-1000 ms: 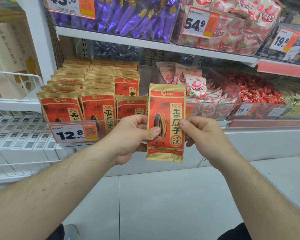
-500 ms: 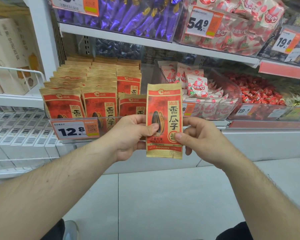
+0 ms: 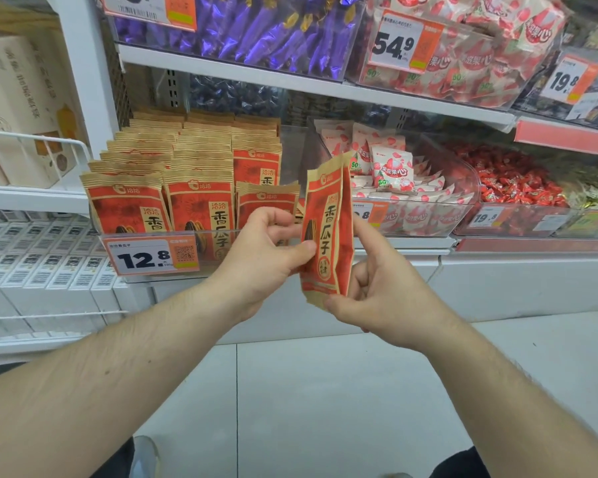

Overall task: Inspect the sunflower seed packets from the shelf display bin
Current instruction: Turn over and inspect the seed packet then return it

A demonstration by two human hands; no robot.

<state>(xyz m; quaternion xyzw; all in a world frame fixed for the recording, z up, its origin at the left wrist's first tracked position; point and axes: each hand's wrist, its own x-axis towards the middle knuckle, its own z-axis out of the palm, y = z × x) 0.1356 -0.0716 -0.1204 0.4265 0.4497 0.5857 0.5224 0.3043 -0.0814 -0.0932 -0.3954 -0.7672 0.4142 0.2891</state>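
Left hand (image 3: 266,257) pinches the red-and-tan seed packet (image 3: 327,236) at its left edge, thumb on its face, while right hand (image 3: 377,288) grips its lower right corner, turning it edge-on. The packet stands upright before the clear bin (image 3: 159,236), where matching packets (image 3: 201,198) stand in rows behind a 12.8 price tag (image 3: 152,257).
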